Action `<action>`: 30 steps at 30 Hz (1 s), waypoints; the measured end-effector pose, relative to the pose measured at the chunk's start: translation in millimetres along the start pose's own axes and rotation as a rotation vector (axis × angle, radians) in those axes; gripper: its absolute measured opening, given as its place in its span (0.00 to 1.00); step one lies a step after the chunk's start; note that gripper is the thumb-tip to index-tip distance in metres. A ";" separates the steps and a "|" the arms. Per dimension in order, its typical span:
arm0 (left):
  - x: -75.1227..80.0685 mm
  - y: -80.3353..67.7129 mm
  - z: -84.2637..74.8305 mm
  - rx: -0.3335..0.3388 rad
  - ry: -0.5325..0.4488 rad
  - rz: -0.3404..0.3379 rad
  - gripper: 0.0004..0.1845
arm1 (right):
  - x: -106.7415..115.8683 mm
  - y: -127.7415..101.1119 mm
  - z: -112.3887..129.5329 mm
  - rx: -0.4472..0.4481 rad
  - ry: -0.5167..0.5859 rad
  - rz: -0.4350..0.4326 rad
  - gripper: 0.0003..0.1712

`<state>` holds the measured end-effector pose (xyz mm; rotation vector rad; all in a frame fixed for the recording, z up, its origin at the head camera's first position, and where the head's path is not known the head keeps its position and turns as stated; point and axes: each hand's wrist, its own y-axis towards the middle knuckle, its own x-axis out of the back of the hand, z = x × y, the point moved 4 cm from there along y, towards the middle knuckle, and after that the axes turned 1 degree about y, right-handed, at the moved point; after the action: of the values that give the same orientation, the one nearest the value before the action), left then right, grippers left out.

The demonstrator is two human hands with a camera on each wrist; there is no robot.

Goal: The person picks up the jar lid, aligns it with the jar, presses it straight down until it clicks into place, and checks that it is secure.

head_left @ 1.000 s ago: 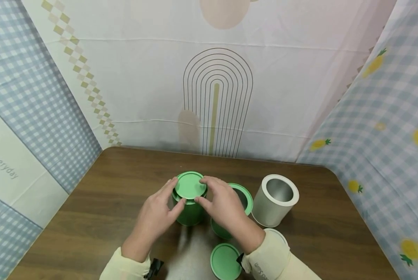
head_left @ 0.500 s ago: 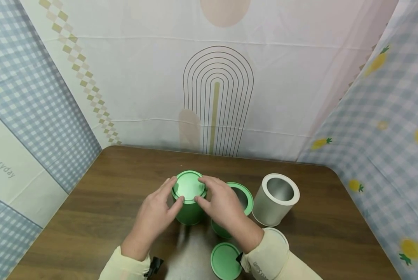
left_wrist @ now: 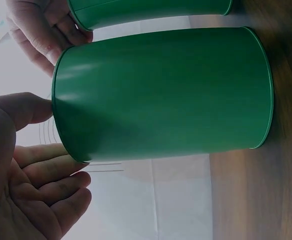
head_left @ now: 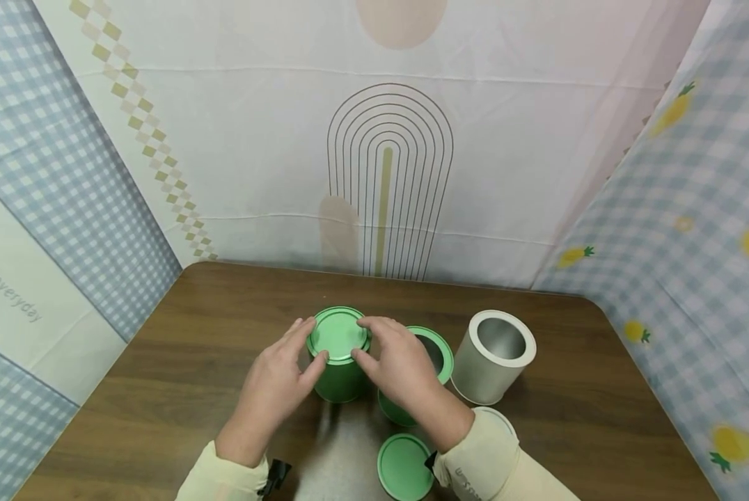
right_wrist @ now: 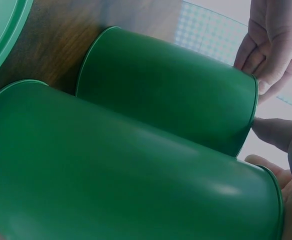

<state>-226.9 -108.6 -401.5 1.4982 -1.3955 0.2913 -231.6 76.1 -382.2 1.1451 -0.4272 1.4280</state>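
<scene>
A green lid [head_left: 339, 334] sits on top of an upright green tin [head_left: 340, 376] near the middle of the wooden table [head_left: 161, 376], and both hands pinch that lid at its rim. The left hand [head_left: 278, 385] has its fingers curled against the lid's left edge, with the thumb on the near edge; the left wrist view shows the thumb and fingertips [left_wrist: 41, 107] touching the top rim of the tin [left_wrist: 161, 95], the palm held loosely away from the wall. The right hand [head_left: 399, 365] pinches the lid from the right side, fingers over the far edge and thumb at the near edge; in the right wrist view its thumb [right_wrist: 281, 132] meets the rim of the tin [right_wrist: 171, 95]. Just right of this tin, partly hidden under the right hand, stands a second green tin [head_left: 434, 355] with no lid, the two nearly touching. Farther right stands an open white tin [head_left: 493, 358], near but apart. A loose green lid [head_left: 402, 467] lies flat on the table by the right sleeve [head_left: 484, 459], and a white lid [head_left: 500, 417] shows just behind that sleeve
</scene>
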 end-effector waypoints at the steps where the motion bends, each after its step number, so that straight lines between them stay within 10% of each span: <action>1: -0.1 -0.2 0.2 -0.003 0.000 -0.002 0.28 | 0.0 -0.3 -0.3 -0.002 0.001 -0.002 0.25; 30: -4.6 1.9 3.8 -0.019 -0.013 0.004 0.28 | -4.3 2.2 5.3 0.048 -0.042 -0.014 0.24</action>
<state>-231.6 -108.4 -405.7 1.4844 -1.4080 0.2702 -232.3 69.0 -382.6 1.2159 -0.4152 1.4107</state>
